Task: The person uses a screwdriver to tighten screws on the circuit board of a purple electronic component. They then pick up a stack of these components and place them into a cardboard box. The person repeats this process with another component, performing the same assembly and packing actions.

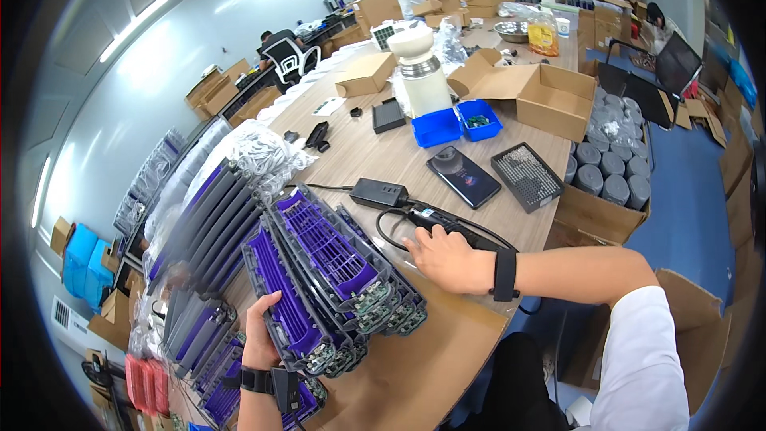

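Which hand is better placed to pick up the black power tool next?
Right. The right hand already rests on the black power tool, while the left hand grips a purple tray.

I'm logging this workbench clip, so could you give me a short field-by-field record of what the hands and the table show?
setting: wooden table in a workroom with cardboard boxes
left hand: left hand grips the edge of a purple and grey tray
right hand: right hand rests on a black electric screwdriver, corded
stack: more purple trays fanned between the hands
nearby: black phone, dark screw tray, two blue bins, white flask
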Motion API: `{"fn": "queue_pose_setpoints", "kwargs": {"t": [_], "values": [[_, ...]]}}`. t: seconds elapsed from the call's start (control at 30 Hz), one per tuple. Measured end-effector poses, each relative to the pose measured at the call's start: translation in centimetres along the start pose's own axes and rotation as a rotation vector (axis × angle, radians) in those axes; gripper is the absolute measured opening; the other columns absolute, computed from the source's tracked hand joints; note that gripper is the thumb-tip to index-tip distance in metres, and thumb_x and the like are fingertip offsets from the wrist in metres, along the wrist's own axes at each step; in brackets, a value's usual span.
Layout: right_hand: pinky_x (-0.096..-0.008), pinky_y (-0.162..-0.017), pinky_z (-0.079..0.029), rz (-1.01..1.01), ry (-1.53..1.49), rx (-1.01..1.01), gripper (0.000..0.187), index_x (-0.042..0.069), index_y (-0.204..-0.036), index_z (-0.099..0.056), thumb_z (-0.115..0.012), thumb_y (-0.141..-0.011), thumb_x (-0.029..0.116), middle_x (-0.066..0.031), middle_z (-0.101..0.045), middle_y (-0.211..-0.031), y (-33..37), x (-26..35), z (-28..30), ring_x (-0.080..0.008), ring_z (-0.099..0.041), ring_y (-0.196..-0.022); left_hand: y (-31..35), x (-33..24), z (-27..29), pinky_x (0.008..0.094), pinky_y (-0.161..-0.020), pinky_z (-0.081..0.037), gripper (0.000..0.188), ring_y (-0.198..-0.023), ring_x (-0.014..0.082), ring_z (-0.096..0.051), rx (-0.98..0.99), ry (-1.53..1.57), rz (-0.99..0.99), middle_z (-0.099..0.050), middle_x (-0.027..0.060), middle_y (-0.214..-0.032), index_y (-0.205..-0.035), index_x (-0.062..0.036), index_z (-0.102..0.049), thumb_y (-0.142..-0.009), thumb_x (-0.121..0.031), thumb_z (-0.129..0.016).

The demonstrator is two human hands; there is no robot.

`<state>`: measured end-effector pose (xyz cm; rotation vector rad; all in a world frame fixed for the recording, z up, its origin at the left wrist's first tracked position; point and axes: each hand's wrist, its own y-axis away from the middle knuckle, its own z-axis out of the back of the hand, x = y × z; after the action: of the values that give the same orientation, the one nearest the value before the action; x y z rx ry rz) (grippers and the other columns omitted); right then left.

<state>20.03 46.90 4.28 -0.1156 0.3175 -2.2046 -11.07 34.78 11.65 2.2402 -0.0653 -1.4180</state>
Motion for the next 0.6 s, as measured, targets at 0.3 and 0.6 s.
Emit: {"fn": "queue_pose_setpoints", "kwargs": {"t": [0.3,0.6], "values": [[-0.0473,-0.06,-0.056,-0.392,-1.239,0.137,0.053,-0.009,-0.121,-0.054,-0.051,-0.095,0.037,-0.0332,-0.062,-0.109,-6.0,0.0,1.2,-0.0442,-0.068,-0.087,-0.1,0.0,0.2,0.0393,-0.077,-0.061,0.04,-0.082,0.028,-0.072,0.048,0.059,0.041,-0.07,0.0184,-0.102,-0.114,0.006,-0.06,-0.084,-0.019,-0.062],[-0.0483,-0.105,-0.04,-0.403,-1.694,0.526,0.091,0.003,-0.148,-0.035,-0.046,-0.089,0.071,-0.0198,-0.042,-0.148,-9.2,2.0,4.5,-0.0317,-0.047,-0.131,0.7,0.1,-0.8,0.0367,-0.075,-0.059,0.036,-0.079,0.0231,-0.07,0.047,0.1,0.036,-0.071,0.0121,-0.098,-0.111,0.0012,-0.062,-0.086,-0.026,-0.063]]}}
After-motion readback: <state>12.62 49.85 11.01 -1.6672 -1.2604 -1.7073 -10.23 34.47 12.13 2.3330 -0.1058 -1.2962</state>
